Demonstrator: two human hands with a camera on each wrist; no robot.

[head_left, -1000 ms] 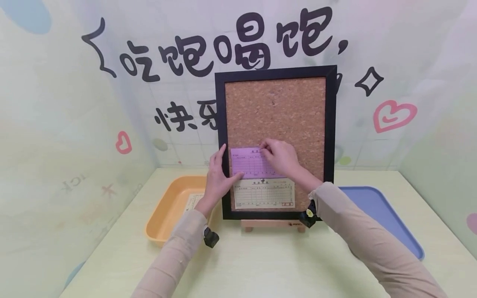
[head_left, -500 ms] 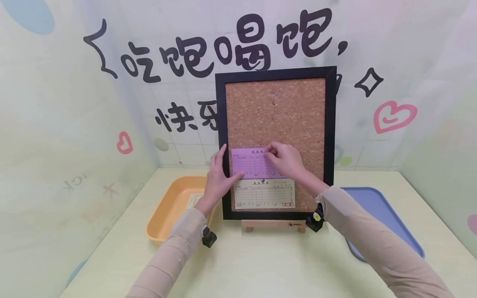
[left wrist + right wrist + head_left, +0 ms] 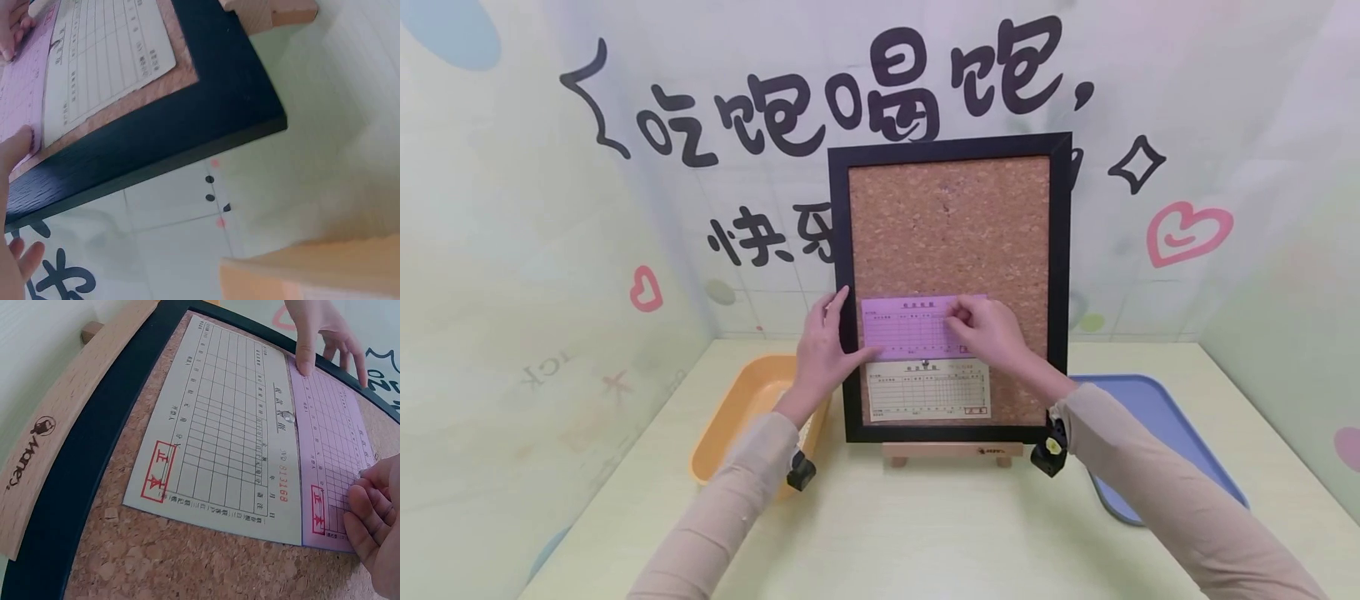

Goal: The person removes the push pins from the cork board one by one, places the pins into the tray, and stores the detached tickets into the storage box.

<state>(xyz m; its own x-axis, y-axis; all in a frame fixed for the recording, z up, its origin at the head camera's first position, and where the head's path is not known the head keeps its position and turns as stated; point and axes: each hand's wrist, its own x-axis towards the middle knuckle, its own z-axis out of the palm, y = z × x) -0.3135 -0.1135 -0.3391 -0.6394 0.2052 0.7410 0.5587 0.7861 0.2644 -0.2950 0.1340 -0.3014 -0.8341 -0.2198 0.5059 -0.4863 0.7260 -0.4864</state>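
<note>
A purple receipt slip (image 3: 895, 327) lies flat on the cork board (image 3: 951, 225), just above a cream receipt slip (image 3: 928, 390) with a pushpin (image 3: 287, 416) at its top edge. My left hand (image 3: 826, 346) is at the board's left edge. Its thumb presses the purple slip's lower left corner, while its fingers extend beside the black frame (image 3: 1062, 250). At the purple slip's right part, my right hand (image 3: 996, 333) pinches a small shiny thing (image 3: 361, 473), apparently a pushpin, mostly hidden by the fingertips.
A small wooden easel (image 3: 953, 450) supports the board on the pale table (image 3: 925, 533). To the left stands an orange tray (image 3: 718, 442) with a paper in it, partly behind my left arm. A blue tray (image 3: 1157, 417) lies to the right, partly under my right arm.
My right hand has moved right along the purple slip, from near its printed heading to its right part. My left hand has shifted slightly left, its thumb still at the slip's corner.
</note>
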